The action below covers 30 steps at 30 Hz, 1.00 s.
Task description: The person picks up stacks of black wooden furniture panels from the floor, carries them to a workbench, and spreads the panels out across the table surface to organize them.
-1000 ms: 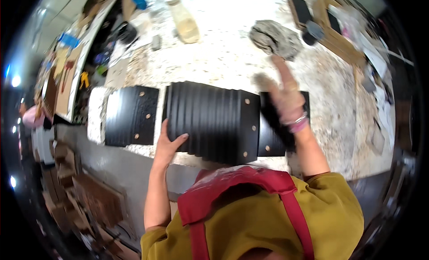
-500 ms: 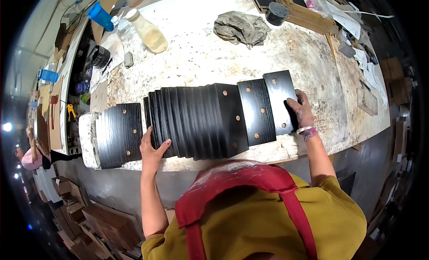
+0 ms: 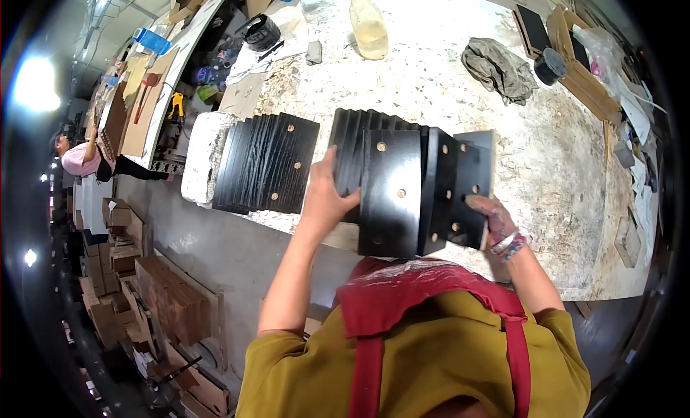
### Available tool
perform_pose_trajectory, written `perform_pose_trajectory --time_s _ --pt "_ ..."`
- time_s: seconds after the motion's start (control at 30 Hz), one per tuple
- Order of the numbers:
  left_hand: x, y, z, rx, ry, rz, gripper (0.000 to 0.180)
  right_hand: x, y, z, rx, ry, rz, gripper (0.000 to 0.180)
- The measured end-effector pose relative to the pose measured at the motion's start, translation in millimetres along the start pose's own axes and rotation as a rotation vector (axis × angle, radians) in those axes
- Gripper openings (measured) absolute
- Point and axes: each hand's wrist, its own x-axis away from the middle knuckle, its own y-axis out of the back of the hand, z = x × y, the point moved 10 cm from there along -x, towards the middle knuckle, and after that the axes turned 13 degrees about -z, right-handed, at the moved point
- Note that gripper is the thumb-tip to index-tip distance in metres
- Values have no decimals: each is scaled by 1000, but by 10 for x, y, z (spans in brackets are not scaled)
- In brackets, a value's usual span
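A: Left hand [image 3: 325,204]?
B: Spread, not clenched. My thumb and fingers are standing well apart, bracing the left end of the ribbed stack [image 3: 349,155] of black panels.

A: Right hand [image 3: 497,224]?
B: I'm gripping the right-hand panel [image 3: 471,181] by its lower right part, digits bent narrow around it. Its right edge is blurring. Can't tell if its bottom edge is touching the bench [image 3: 424,76].

A: Where's the work sitting?
B: On the near side of the bench, between my hands. A broad panel [image 3: 392,175] is facing up at the right end of the stack, showing three round tan spots. A tilted panel [image 3: 435,177] is standing right of it, partly overlapping the one I'm holding.

A: Other stack?
B: The smaller stack [image 3: 262,163] is lying left of my left hand, apart from it, panels fanning out stepwise. A whitish block [image 3: 203,159] is sitting against its left end.

A: Rest of the bench?
B: A bottle [image 3: 369,30] of pale liquid is standing on the far side, a small grey block [image 3: 314,53] left of it. A crumpled grey cloth [image 3: 498,67] is lying far right, a dark round container [image 3: 550,66] just beside it. A person [image 3: 77,159] in pink is standing well off left.
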Motion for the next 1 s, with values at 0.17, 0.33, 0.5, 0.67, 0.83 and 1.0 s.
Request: perform_pose_trajectory --time_s 0.17,0.33,0.5,0.67,0.83,1.0 --pt "-119 382 297 -124 6 -72 66 60 -851 33 -93 -49 80 36" --pt "-119 650 255 -725 -311 -219 43 -347 -987 -374 -71 -23 40 28" --pt "34 836 353 -433 -165 -308 36 -421 -856 -507 -264 39 156 30" --pt "442 753 167 -330 80 -185 53 -354 -505 -628 -444 -119 34 23" --pt "544 693 445 -139 155 -214 70 -7 -633 -273 -253 -88 -33 44" --pt "668 639 773 488 666 -123 59 -155 -520 -496 -306 -149 -55 47"
